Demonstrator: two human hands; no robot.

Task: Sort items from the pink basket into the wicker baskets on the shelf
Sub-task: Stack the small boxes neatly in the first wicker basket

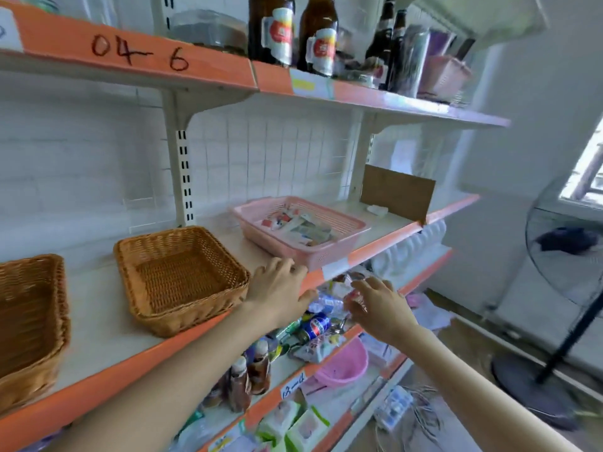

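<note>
Reaching toward the pink basket [329, 254], we log the sort as not yet begun, as far as this view shows. The pink basket sits on the middle shelf [107, 331], to the right of the wicker baskets, and holds a loose heap of small packets [300, 228]; we cannot read what kinds they are. The nearer wicker basket [182, 275] stands just left of the pink one, and its woven bottom shows bare. The second wicker basket [29, 321] is cut off at the left edge of the view; the part we see holds nothing. Our left hand [277, 290] lies at the shelf's front edge, fingers straight and spread, tips touching or almost touching the front wall of the pink basket; it holds nothing. Our right hand [380, 308] hovers lower and to the right, in front of the cluttered shelf below, where a soda can [315, 324] lies among wrappers. Its fingers look loosely spread and are blurred; we see no item pinched in them. Judgement: nothing is sorted, the whole heap is left to move, and we first need a hand inside the pink basket to take a packet.
</note>
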